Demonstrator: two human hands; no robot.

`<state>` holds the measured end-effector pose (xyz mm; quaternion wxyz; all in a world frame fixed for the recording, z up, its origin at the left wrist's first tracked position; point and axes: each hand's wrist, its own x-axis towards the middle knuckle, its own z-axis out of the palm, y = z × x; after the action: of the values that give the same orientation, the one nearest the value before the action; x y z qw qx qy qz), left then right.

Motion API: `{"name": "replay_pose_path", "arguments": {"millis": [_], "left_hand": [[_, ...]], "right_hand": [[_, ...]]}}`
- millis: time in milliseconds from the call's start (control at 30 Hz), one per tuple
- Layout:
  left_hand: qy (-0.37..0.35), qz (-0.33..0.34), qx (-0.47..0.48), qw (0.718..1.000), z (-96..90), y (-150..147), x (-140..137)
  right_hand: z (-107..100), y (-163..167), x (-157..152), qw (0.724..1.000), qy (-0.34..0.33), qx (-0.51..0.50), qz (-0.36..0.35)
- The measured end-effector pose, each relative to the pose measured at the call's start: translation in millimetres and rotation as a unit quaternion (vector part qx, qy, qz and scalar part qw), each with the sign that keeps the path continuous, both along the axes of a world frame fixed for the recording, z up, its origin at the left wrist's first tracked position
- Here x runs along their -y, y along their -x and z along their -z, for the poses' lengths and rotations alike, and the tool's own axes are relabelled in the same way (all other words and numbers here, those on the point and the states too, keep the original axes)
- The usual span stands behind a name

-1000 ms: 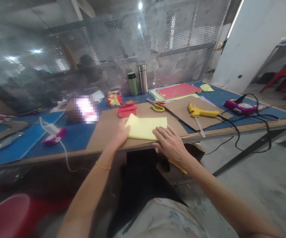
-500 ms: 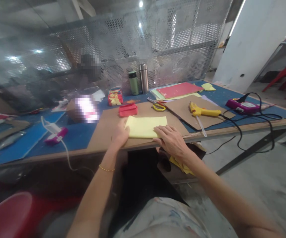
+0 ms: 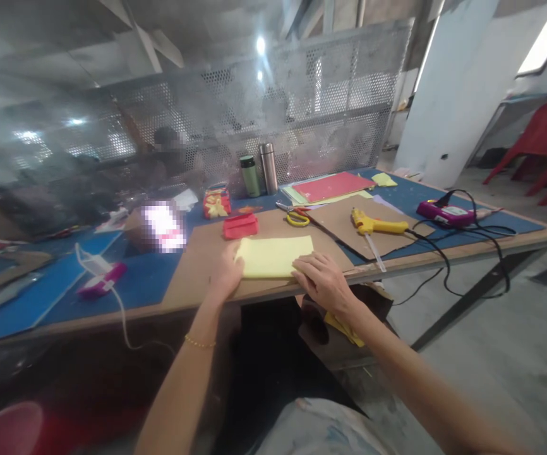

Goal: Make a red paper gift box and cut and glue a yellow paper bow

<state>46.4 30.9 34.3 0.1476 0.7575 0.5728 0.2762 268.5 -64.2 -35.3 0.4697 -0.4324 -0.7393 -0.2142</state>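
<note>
Lying on brown cardboard (image 3: 192, 272) at the front of the worktop (image 3: 145, 284), the yellow sheet (image 3: 273, 256) could skew under uneven pulling: the right hand (image 3: 321, 278), loosely flattened, rests on its near right corner; the left hand (image 3: 226, 270) curls at its opposite side, grip unclear

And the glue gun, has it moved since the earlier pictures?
No. Against the table edge, the glue gun lies in the same place on the cardboard; only the view has shifted.

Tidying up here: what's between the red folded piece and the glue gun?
In the head view, the scissors and a dark strip lie between them.
</note>
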Motion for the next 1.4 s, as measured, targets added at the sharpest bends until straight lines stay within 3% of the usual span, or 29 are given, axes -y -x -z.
{"name": "replay_pose_path", "arguments": {"millis": [667,1000,1400], "left_hand": [[-0.008,0.014,0.016,1.000,6.8,5.9,-9.1],[-0.007,0.020,0.003,1.000,5.0,4.9,-8.9],[-0.004,0.022,0.005,1.000,5.9,2.8,-4.8]], "right_hand": [[5.3,-2.3,-3.6,0.996,-0.070,0.022,-0.042],[5.3,-2.5,-1.4,0.997,-0.049,0.056,-0.014],[6.3,-4.2,1.6,0.997,-0.049,0.048,-0.031]]}}
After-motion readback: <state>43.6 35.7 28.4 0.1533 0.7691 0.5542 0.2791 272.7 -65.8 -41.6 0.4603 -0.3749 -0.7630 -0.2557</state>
